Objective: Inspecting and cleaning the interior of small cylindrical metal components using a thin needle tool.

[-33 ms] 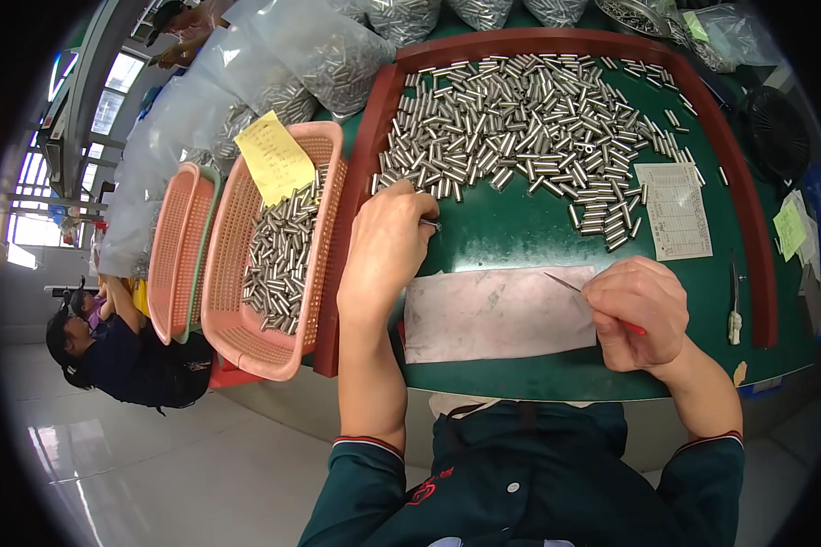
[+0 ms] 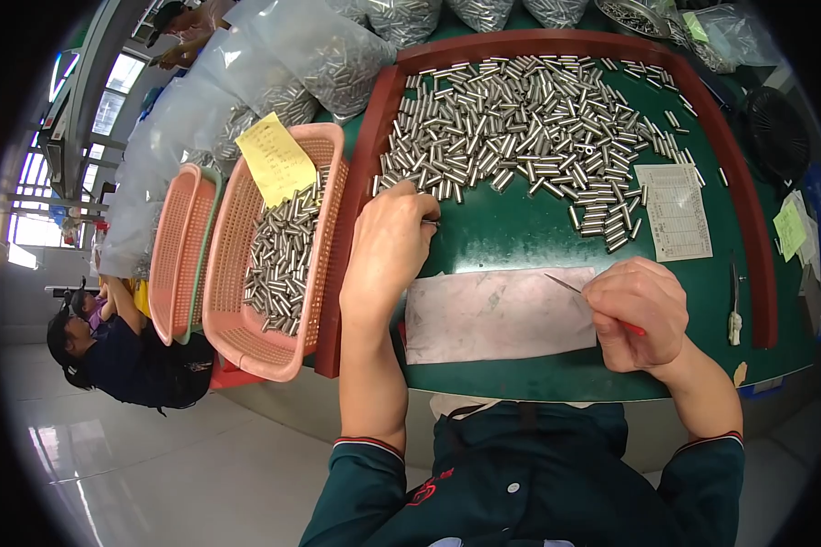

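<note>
My left hand [image 2: 392,232] is curled at the near left edge of a heap of small shiny metal cylinders [image 2: 520,118]. A bit of a metal cylinder [image 2: 431,221] shows at its fingertips; the rest is hidden by the hand. My right hand [image 2: 639,314] is closed around a thin pointed tool with a red handle [image 2: 631,328], its dark tip pointing left over a stained whitish cloth [image 2: 493,319]. The cloth lies flat on the green tabletop [image 2: 502,228], between my hands and close to the front edge.
A dark red raised rim [image 2: 748,219] borders the work area. Left of it stands a pink basket [image 2: 219,273] with cylinders and a yellow note [image 2: 274,162]; another pink basket [image 2: 171,264] is beyond. A printed slip [image 2: 673,214] lies right. Filled plastic bags [image 2: 328,59] line the back.
</note>
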The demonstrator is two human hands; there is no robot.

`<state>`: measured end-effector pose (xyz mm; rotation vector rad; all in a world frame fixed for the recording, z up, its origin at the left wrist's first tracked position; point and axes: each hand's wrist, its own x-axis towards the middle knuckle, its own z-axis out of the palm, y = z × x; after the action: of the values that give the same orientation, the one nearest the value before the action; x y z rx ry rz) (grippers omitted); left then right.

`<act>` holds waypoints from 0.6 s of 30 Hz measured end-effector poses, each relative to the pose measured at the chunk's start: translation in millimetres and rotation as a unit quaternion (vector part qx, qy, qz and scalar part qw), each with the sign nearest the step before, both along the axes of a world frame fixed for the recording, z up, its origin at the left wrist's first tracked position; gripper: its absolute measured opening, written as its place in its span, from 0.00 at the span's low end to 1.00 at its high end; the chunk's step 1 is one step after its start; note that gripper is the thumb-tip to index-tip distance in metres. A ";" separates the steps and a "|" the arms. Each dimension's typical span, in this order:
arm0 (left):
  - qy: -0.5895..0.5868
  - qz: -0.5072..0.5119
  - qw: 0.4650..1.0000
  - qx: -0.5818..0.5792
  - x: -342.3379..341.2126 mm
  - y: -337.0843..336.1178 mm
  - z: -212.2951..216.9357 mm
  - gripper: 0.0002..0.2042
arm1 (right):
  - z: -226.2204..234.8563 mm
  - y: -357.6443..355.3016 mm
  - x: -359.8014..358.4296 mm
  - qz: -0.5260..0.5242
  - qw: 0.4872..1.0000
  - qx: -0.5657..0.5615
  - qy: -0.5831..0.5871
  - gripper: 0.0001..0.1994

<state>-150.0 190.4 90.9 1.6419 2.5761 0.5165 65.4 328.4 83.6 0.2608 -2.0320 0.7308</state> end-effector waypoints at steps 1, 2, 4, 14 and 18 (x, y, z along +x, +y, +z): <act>0.002 -0.002 1.000 0.000 1.0 0.7 -0.4 0.07 | 0.2 -0.1 0.5 0.001 1.000 -0.001 -0.003 0.08; 0.005 -0.003 1.000 0.001 0.8 1.1 -1.3 0.07 | 0.5 -0.3 0.6 0.002 1.000 -0.003 -0.006 0.08; -0.016 0.002 1.000 0.014 0.0 3.4 -6.1 0.07 | 0.2 -0.3 1.3 0.000 1.000 -0.001 -0.006 0.08; -0.027 0.003 0.996 0.088 3.3 13.4 -6.5 0.06 | 0.1 1.5 2.0 -0.006 1.000 0.004 0.014 0.07; -0.292 -0.005 0.937 0.191 12.6 21.3 2.1 0.05 | 0.0 4.5 1.9 -0.015 0.998 0.007 0.055 0.08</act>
<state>-137.4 211.7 93.0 1.3010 2.1072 1.3383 67.4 332.9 83.6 0.2716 -1.9325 0.6691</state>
